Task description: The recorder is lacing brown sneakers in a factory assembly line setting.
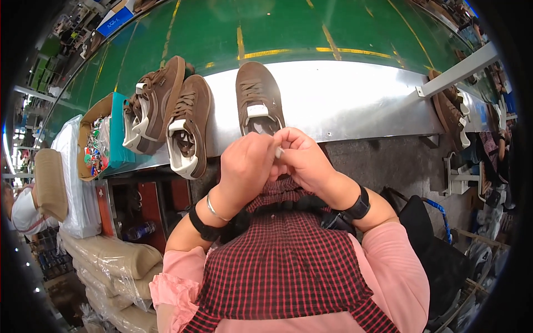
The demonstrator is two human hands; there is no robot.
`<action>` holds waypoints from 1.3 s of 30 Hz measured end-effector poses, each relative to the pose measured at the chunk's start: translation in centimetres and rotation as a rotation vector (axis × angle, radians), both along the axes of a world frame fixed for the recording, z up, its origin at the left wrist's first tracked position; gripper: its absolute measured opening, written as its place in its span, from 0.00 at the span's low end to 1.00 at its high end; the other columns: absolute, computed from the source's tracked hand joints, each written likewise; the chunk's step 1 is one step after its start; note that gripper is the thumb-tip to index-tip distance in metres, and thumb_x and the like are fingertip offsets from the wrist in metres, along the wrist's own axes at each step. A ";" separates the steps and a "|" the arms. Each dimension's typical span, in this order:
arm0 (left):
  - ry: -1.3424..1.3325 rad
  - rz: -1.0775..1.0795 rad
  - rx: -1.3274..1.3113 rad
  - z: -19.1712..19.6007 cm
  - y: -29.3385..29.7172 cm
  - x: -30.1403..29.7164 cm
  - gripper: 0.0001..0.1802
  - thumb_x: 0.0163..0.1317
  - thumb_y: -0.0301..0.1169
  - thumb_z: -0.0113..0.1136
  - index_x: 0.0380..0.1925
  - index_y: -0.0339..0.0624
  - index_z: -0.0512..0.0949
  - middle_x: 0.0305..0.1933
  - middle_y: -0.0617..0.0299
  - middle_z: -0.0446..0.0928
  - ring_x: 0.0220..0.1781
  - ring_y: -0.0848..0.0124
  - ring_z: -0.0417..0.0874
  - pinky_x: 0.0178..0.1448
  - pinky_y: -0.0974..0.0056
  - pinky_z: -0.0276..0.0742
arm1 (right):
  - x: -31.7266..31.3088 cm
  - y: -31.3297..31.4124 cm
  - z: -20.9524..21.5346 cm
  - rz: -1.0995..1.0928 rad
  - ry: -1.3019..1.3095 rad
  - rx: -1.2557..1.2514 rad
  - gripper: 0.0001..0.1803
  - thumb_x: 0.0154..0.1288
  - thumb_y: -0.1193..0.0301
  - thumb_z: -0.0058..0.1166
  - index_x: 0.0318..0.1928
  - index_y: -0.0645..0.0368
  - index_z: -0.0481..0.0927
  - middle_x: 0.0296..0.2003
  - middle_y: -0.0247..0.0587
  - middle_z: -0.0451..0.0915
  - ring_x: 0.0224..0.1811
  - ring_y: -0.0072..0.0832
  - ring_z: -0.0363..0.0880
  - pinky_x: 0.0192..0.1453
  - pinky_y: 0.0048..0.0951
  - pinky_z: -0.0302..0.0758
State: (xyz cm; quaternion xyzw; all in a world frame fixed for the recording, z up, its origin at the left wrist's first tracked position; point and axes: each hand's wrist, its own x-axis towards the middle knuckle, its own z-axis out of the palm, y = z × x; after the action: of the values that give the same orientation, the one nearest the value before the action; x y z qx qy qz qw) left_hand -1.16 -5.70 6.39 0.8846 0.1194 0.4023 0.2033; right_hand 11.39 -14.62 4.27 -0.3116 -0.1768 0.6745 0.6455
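Head: two hands [244, 166] [307, 161], one white piece [279, 151]

White piece [279, 151] mostly hidden by fingers [294, 135], middle brown shoe [256, 83] covered at heel

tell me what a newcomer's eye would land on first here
Probably the left hand and right hand meeting at the centre, a small whitish item showing between them. Just beyond them, a brown shoe stands out on the shiny metal ledge. Behind that, a bright green surface with yellow lines spans the top.
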 end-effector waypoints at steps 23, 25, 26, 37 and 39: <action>0.035 -0.267 -1.115 1.1 0.4 -2.0 0.08 0.62 0.26 0.57 0.40 0.34 0.73 0.33 0.63 0.77 0.31 0.79 0.75 0.36 0.75 0.74 | 0.4 0.7 0.3 -0.136 -0.066 0.007 0.08 0.65 0.72 0.51 0.40 0.66 0.76 0.29 0.40 0.79 0.20 0.19 0.77 0.23 0.17 0.76; 0.056 -0.206 -1.050 0.6 0.8 -2.1 0.08 0.62 0.26 0.57 0.39 0.34 0.74 0.32 0.63 0.77 0.31 0.79 0.75 0.36 0.75 0.73 | 0.5 0.7 0.4 -0.130 -0.110 -0.013 0.08 0.65 0.72 0.51 0.40 0.66 0.76 0.29 0.40 0.79 0.19 0.20 0.76 0.22 0.17 0.75; 0.077 -0.145 -0.986 0.5 1.0 -2.2 0.07 0.62 0.27 0.58 0.38 0.34 0.74 0.32 0.63 0.77 0.30 0.79 0.75 0.35 0.75 0.73 | 0.8 0.5 0.4 -0.074 -0.112 0.011 0.08 0.65 0.73 0.51 0.41 0.66 0.76 0.30 0.39 0.79 0.22 0.19 0.77 0.25 0.17 0.76; 0.034 -0.166 -1.188 1.0 0.5 -1.7 0.07 0.62 0.29 0.57 0.36 0.36 0.77 0.28 0.65 0.76 0.26 0.79 0.74 0.31 0.75 0.72 | 0.8 0.2 1.1 -0.073 -0.372 0.104 0.13 0.63 0.75 0.54 0.48 0.62 0.73 0.36 0.33 0.78 0.39 0.18 0.76 0.42 0.20 0.74; 0.042 -0.160 -1.175 1.2 0.4 -1.7 0.07 0.62 0.27 0.57 0.37 0.34 0.76 0.28 0.63 0.77 0.26 0.78 0.75 0.32 0.74 0.72 | 1.2 0.1 0.8 -0.070 -0.275 0.122 0.12 0.64 0.75 0.53 0.48 0.61 0.73 0.37 0.34 0.78 0.39 0.19 0.76 0.42 0.21 0.75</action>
State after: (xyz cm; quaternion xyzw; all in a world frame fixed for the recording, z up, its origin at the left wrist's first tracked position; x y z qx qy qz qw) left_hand -2.87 -5.28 7.64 0.6379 0.2592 0.2347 0.6862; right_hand 12.55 -14.54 5.09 -0.3670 -0.2931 0.5908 0.6560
